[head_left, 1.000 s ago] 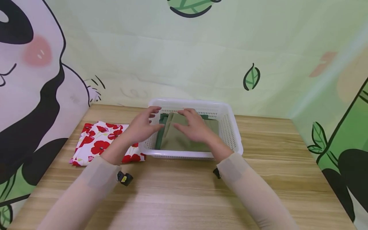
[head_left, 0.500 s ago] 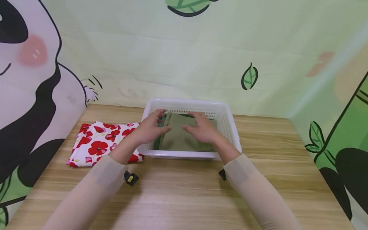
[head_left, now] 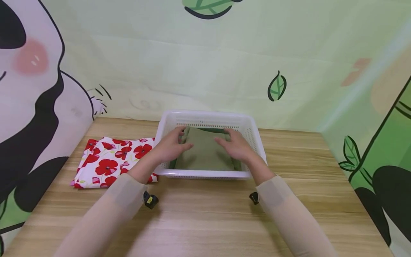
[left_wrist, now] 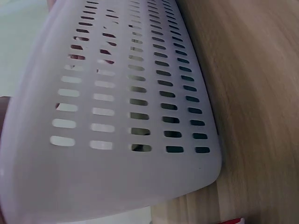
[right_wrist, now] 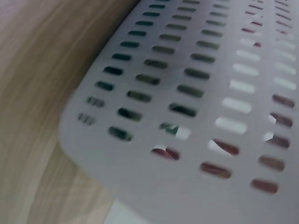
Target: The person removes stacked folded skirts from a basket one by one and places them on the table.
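Observation:
A white perforated plastic basket (head_left: 205, 174) stands on the table with a folded olive-green cloth (head_left: 205, 150) inside it. Darker green fabric (head_left: 210, 130) shows under the cloth's far edge. My left hand (head_left: 170, 145) reaches over the basket's left side, beside the cloth, its thumb apart from the fingers. At the cloth's right side is my right hand (head_left: 237, 145), thumb likewise apart. Neither hand visibly pinches the fabric; fingertip contact is hard to tell. In both wrist views the basket wall (left_wrist: 107, 177) hides most of the hands.
Left of the basket lies a folded white cloth with red flowers (head_left: 107, 166), close against it. The wooden table (head_left: 199, 221) meets a wall covering printed with a panda and leaves (head_left: 277, 87) right behind the basket.
Both hands have shifted right in the view and lower over the cloth, with the right hand now nearer the basket's right wall. The view has turned slightly right.

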A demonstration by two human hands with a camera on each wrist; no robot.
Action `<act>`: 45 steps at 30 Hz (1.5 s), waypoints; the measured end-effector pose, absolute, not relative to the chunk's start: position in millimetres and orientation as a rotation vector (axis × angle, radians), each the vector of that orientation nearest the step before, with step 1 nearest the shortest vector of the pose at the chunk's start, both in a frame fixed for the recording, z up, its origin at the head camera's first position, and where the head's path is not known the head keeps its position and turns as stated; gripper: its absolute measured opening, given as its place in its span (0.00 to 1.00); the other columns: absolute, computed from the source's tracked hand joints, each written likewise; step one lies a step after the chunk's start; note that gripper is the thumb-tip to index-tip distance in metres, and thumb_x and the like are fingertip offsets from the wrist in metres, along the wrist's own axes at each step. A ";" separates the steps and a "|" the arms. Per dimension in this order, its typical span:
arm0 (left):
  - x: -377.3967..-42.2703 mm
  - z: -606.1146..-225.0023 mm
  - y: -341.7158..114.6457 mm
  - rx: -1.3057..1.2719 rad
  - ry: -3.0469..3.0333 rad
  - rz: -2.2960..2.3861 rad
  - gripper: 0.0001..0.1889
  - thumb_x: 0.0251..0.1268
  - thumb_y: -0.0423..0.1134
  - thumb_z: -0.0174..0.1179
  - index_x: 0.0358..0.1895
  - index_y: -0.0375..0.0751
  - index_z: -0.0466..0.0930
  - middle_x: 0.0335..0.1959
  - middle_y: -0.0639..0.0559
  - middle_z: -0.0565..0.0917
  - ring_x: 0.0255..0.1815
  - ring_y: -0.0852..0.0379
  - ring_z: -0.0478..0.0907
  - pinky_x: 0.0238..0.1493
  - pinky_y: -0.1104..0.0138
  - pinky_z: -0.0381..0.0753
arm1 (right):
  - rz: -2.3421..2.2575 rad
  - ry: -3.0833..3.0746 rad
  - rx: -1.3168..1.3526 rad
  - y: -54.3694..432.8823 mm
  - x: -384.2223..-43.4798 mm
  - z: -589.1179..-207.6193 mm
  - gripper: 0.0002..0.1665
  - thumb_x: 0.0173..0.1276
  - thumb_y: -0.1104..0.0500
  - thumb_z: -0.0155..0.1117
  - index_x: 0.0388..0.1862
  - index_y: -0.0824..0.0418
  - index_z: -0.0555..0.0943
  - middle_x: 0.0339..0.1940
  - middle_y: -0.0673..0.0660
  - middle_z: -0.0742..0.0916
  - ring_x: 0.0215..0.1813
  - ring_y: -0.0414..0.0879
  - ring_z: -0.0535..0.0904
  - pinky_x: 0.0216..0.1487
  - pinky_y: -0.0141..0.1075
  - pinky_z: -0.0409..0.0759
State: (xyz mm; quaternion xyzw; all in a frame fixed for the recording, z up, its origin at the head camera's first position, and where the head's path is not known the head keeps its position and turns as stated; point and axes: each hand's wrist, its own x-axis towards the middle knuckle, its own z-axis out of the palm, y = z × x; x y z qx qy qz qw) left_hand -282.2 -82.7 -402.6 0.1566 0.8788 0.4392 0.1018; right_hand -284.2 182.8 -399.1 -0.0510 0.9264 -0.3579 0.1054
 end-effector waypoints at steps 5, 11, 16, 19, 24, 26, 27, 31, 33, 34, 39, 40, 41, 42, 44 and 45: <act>-286.5 -409.5 -80.6 0.475 2.609 1.295 0.36 0.74 0.43 0.62 0.79 0.39 0.59 0.71 0.37 0.73 0.66 0.37 0.74 0.64 0.42 0.80 | -1.102 2.675 -0.054 196.0 -286.8 -405.6 0.48 0.79 0.36 0.52 0.84 0.63 0.55 0.83 0.68 0.62 0.83 0.64 0.58 0.81 0.58 0.61; -291.6 -417.5 -76.4 0.444 2.660 1.210 0.35 0.75 0.41 0.60 0.79 0.34 0.58 0.67 0.36 0.75 0.63 0.41 0.74 0.70 0.43 0.74 | -1.154 2.645 -0.005 204.8 -290.0 -413.1 0.40 0.80 0.51 0.52 0.83 0.66 0.55 0.81 0.71 0.66 0.81 0.65 0.61 0.80 0.57 0.64; -292.5 -421.8 -71.4 0.343 2.706 1.053 0.38 0.74 0.43 0.57 0.80 0.29 0.53 0.66 0.33 0.76 0.59 0.41 0.75 0.66 0.46 0.77 | -1.176 2.631 0.009 208.1 -288.9 -414.2 0.42 0.72 0.63 0.46 0.84 0.67 0.51 0.83 0.70 0.62 0.84 0.64 0.56 0.83 0.57 0.58; -291.7 -421.1 -69.0 0.321 2.717 0.991 0.40 0.74 0.43 0.56 0.80 0.28 0.50 0.67 0.32 0.75 0.59 0.40 0.75 0.66 0.47 0.77 | -1.185 2.602 0.033 209.5 -288.0 -412.8 0.44 0.70 0.63 0.46 0.84 0.68 0.48 0.84 0.70 0.59 0.85 0.64 0.53 0.83 0.57 0.55; -290.0 -419.4 -66.7 0.296 2.725 0.980 0.40 0.71 0.42 0.57 0.79 0.26 0.52 0.64 0.32 0.76 0.58 0.41 0.75 0.64 0.48 0.78 | -1.171 2.579 0.083 210.3 -289.4 -412.7 0.46 0.75 0.57 0.53 0.85 0.67 0.47 0.83 0.71 0.60 0.82 0.65 0.60 0.80 0.58 0.62; -289.7 -419.8 -67.0 0.271 2.716 0.989 0.40 0.70 0.42 0.58 0.78 0.27 0.53 0.62 0.33 0.76 0.57 0.41 0.75 0.63 0.49 0.78 | -1.156 2.579 0.103 209.3 -289.7 -412.8 0.49 0.74 0.54 0.57 0.85 0.67 0.47 0.83 0.72 0.61 0.81 0.65 0.61 0.79 0.58 0.63; -289.3 -419.7 -67.3 0.257 2.710 0.996 0.39 0.70 0.42 0.59 0.77 0.27 0.54 0.61 0.34 0.76 0.56 0.41 0.75 0.62 0.49 0.79 | -1.146 2.578 0.114 208.6 -290.0 -413.4 0.50 0.74 0.52 0.59 0.85 0.67 0.47 0.83 0.71 0.61 0.81 0.65 0.62 0.79 0.58 0.64; -288.3 -419.0 -68.5 0.209 2.678 1.018 0.37 0.70 0.43 0.60 0.75 0.28 0.57 0.59 0.35 0.77 0.55 0.42 0.75 0.61 0.50 0.79 | -1.105 2.585 0.119 206.0 -291.1 -415.5 0.56 0.71 0.49 0.65 0.85 0.67 0.46 0.83 0.72 0.61 0.82 0.65 0.59 0.81 0.58 0.60; -287.5 -418.0 -68.6 0.199 2.662 1.037 0.35 0.70 0.43 0.61 0.72 0.28 0.60 0.56 0.36 0.77 0.53 0.42 0.76 0.59 0.50 0.80 | -1.102 2.587 0.104 206.2 -291.7 -416.7 0.57 0.69 0.49 0.67 0.84 0.69 0.47 0.82 0.72 0.62 0.82 0.65 0.60 0.81 0.57 0.61; -286.9 -417.5 -69.1 0.198 2.657 1.041 0.33 0.70 0.43 0.62 0.70 0.27 0.61 0.55 0.36 0.78 0.52 0.43 0.76 0.58 0.51 0.80 | -1.100 2.589 0.088 206.0 -292.1 -417.4 0.58 0.68 0.50 0.68 0.84 0.71 0.47 0.81 0.73 0.63 0.81 0.64 0.61 0.81 0.56 0.61; -285.1 -416.1 -70.6 0.208 2.635 1.063 0.27 0.68 0.43 0.64 0.61 0.28 0.69 0.49 0.38 0.79 0.47 0.45 0.76 0.53 0.54 0.80 | -1.070 2.589 0.061 204.8 -291.8 -418.3 0.52 0.66 0.55 0.72 0.78 0.78 0.57 0.71 0.72 0.74 0.69 0.60 0.72 0.75 0.52 0.70; -284.8 -416.1 -70.5 0.208 2.628 1.064 0.26 0.69 0.44 0.64 0.60 0.28 0.69 0.48 0.38 0.79 0.47 0.45 0.76 0.52 0.55 0.80 | -1.058 2.585 0.070 204.6 -291.5 -418.2 0.48 0.66 0.54 0.72 0.75 0.79 0.61 0.66 0.71 0.77 0.65 0.59 0.74 0.71 0.51 0.73; -284.6 -416.1 -70.1 0.207 2.619 1.068 0.26 0.69 0.45 0.64 0.60 0.29 0.70 0.48 0.39 0.79 0.46 0.46 0.77 0.50 0.56 0.80 | -1.038 2.586 0.081 204.6 -290.9 -417.7 0.45 0.67 0.53 0.71 0.72 0.78 0.65 0.61 0.69 0.79 0.60 0.57 0.75 0.67 0.48 0.76; -284.4 -416.0 -69.8 0.203 2.609 1.072 0.26 0.69 0.45 0.65 0.60 0.30 0.69 0.48 0.39 0.79 0.46 0.46 0.77 0.49 0.57 0.80 | -1.023 2.585 0.090 204.7 -290.5 -417.5 0.41 0.68 0.52 0.71 0.68 0.78 0.68 0.56 0.67 0.80 0.56 0.55 0.76 0.61 0.46 0.79; -283.6 -416.5 -71.4 0.194 2.594 1.073 0.25 0.69 0.46 0.65 0.58 0.31 0.70 0.46 0.40 0.79 0.45 0.46 0.77 0.47 0.59 0.80 | -0.979 2.587 0.087 202.2 -290.3 -417.7 0.35 0.69 0.50 0.70 0.60 0.77 0.73 0.49 0.64 0.80 0.49 0.52 0.76 0.51 0.41 0.79; -283.5 -416.7 -72.3 0.195 2.590 1.070 0.24 0.69 0.46 0.65 0.57 0.31 0.70 0.45 0.40 0.79 0.44 0.46 0.77 0.46 0.59 0.80 | -0.961 2.590 0.081 201.0 -290.5 -417.7 0.34 0.69 0.49 0.69 0.58 0.76 0.74 0.48 0.63 0.80 0.48 0.51 0.75 0.49 0.41 0.79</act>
